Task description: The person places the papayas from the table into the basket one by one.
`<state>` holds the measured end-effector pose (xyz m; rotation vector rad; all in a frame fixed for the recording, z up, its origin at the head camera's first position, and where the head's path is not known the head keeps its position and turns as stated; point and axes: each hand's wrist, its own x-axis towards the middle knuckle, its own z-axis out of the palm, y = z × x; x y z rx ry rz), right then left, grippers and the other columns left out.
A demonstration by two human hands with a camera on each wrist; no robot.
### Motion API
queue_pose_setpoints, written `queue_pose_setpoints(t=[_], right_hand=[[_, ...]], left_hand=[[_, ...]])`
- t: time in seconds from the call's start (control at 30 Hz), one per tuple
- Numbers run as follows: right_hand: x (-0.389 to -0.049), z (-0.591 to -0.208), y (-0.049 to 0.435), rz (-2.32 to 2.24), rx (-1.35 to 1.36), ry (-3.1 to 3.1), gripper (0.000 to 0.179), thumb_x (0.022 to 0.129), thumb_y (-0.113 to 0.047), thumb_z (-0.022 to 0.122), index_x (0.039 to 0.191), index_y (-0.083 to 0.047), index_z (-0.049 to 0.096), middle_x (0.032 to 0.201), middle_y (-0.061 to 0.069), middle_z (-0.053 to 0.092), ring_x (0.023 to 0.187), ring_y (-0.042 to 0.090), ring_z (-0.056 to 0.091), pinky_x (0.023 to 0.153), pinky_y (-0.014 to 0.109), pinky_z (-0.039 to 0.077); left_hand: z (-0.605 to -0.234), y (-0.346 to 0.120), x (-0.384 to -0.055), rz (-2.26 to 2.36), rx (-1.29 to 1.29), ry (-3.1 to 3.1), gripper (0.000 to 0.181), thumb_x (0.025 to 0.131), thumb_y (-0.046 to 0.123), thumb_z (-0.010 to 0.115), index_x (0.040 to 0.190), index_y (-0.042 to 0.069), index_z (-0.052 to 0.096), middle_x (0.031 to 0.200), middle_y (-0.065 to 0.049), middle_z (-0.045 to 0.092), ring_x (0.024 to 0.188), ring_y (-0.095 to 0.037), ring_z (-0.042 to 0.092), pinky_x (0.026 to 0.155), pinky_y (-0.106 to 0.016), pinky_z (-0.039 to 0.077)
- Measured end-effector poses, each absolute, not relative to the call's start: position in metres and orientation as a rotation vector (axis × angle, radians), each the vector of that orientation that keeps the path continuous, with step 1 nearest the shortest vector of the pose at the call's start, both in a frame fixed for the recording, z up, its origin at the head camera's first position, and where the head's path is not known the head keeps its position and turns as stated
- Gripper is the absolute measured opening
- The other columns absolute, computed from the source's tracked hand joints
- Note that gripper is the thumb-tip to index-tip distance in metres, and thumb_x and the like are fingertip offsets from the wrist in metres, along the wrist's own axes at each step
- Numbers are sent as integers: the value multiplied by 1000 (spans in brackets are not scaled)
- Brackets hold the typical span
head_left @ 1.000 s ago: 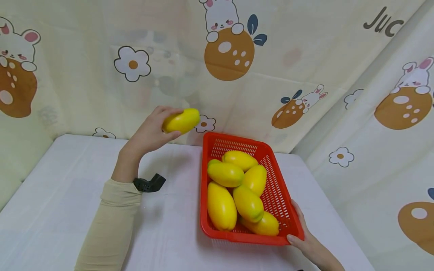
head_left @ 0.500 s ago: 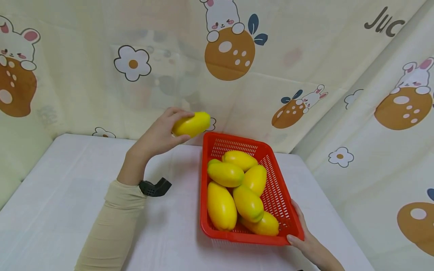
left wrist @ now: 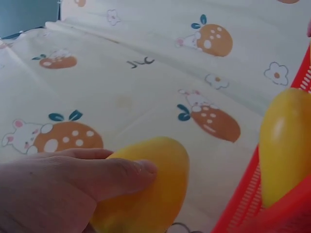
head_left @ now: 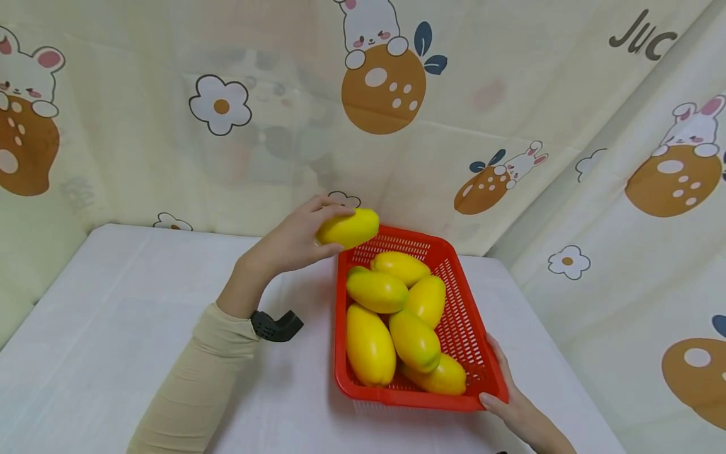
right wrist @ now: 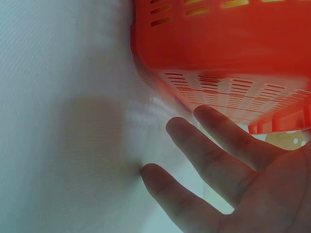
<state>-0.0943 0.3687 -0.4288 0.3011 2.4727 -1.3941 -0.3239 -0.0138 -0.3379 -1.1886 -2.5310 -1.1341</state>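
Note:
My left hand (head_left: 295,236) holds a yellow mango (head_left: 350,229) over the far-left corner of the red basket (head_left: 342,353). In the left wrist view, the thumb lies across the near side of this mango (left wrist: 165,170); the other fingers are mostly hidden behind it. Several more yellow mangoes (head_left: 370,345) lie piled inside the basket, a few with greenish tips. At the near-right corner, my right hand (head_left: 513,397) grips the basket, thumb on the rim and a finger along the outer side. The right wrist view shows three of its fingers (right wrist: 209,158) extended below the basket wall (right wrist: 218,43).
The basket stands on a table with a white cover (head_left: 142,328). Right behind it rises a cream curtain (head_left: 272,157) printed with rabbits and flowers, and another curtain side (head_left: 618,208) borders the table on the right. A black wrist device (head_left: 276,326) sits on the left sleeve.
My left hand has carried the mango rightward and slightly down, from left of the basket to over its far-left corner. The right hand and the basket have stayed put.

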Motion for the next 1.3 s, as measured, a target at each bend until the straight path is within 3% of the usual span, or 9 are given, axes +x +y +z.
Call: queue_pose_setpoints(t=[0.5, 1.3], right_hand=[[-95, -429, 370, -1403, 305, 2459, 97, 87, -31, 59, 145, -45, -17, 158, 7, -10, 130, 33, 30, 92, 41, 52], [-94, -431, 370, -1414, 312, 2452, 97, 87, -31, 59, 145, -44, -18, 157, 8, -9, 129, 33, 30, 92, 42, 52]], left_hand=[[-350, 20, -312, -1013, -1419, -2540, 53, 83, 24, 73, 132, 21, 54, 133, -5, 46, 125, -23, 43, 107, -38, 41], [-363, 41, -304, -943, -1459, -2615, 56, 85, 33, 69, 137, 26, 48, 136, -1, 44, 119, -17, 47, 104, -32, 44]])
